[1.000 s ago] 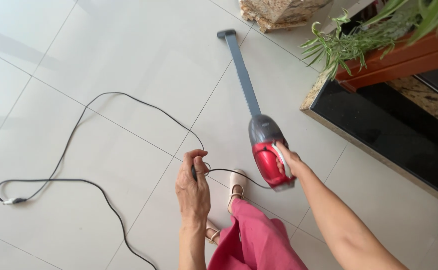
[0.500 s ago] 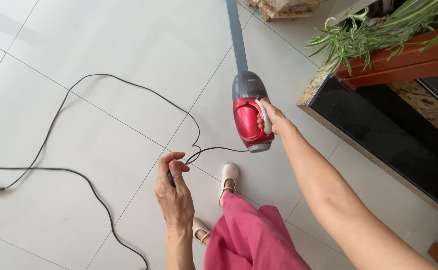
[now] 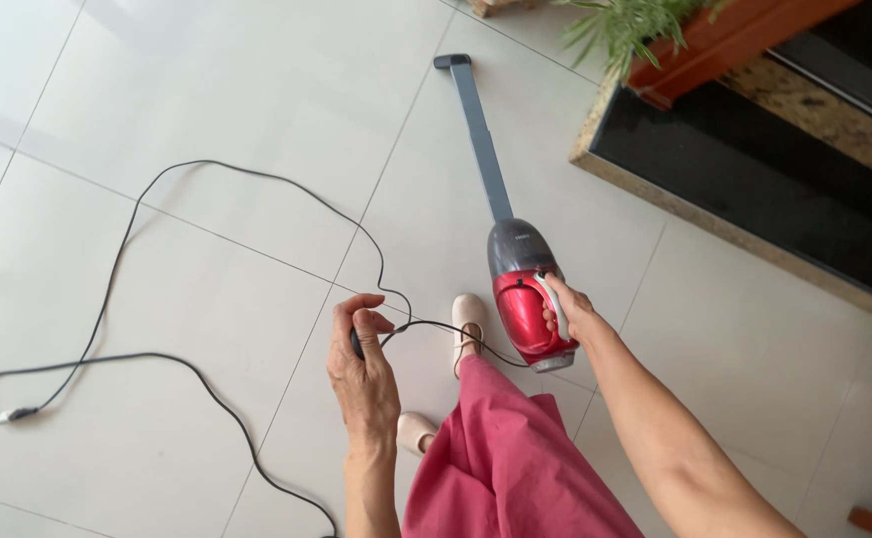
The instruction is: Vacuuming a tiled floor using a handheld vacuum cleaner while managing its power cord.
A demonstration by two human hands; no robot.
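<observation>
Now your right hand point(image 3: 567, 311) grips the vacuum point(image 3: 525, 299), its tube pointing away from your shoe point(image 3: 468, 317), while your left hand point(image 3: 361, 364) pinches the cord point(image 3: 117, 269) beside it.

Pink skirt point(image 3: 515, 468) — cream strapped shoes point(image 3: 468, 317) (arms bare, sleeveless).

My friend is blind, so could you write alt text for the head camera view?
A person's right hand grips a red stick vacuum on a tiled floor, while the left hand holds its black cord looped across the tiles.
</observation>
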